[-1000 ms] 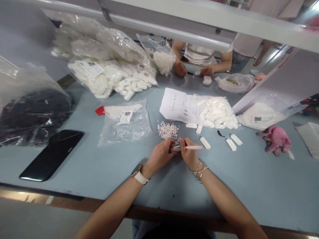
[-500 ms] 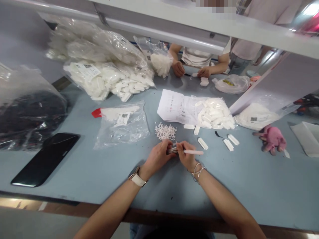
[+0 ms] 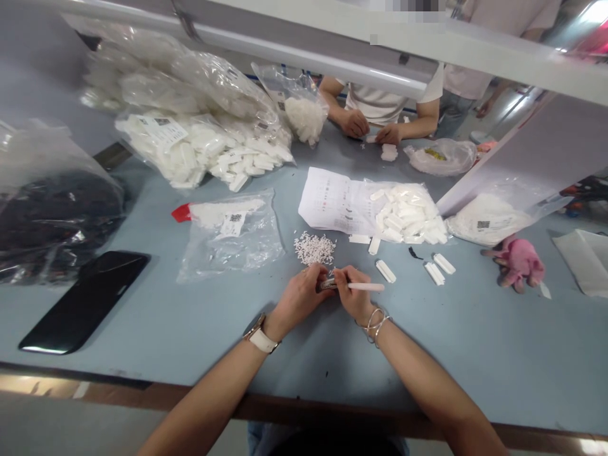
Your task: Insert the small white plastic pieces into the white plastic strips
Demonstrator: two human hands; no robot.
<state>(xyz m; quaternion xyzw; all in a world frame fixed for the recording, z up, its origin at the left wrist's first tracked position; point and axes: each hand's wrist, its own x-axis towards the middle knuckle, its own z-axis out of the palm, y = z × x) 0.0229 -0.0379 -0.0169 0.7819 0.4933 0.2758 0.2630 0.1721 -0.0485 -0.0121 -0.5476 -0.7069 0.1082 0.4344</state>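
Note:
My left hand (image 3: 303,292) is closed on a small white plastic housing (image 3: 327,285), held just above the blue-grey tabletop. A pale pink pen-like tool (image 3: 367,287) lies in the closed fingers of my right hand (image 3: 352,292), its handle pointing right. The tool's tip is at the housing, partly hidden by my fingers. Right behind my hands lies a pile of tiny white pieces (image 3: 314,249). Finished-looking white housings (image 3: 386,271) rest to the right, with a small black part (image 3: 415,253) and a pair of similar housings (image 3: 434,273) farther along.
Bags of white parts (image 3: 408,215) and a printed sheet (image 3: 332,202) lie ahead. A flat plastic bag (image 3: 232,240), black tray-like object (image 3: 85,304) and dark-filled bag (image 3: 52,215) are left; a pink plush toy (image 3: 519,263) is right. Opposite, a co-worker's hands (image 3: 355,123) handle parts beneath a shelf.
The pink tool has shifted very slightly left in my right hand's grip at the housing. Across the table, the co-worker's hand has moved right, toward their other hand.

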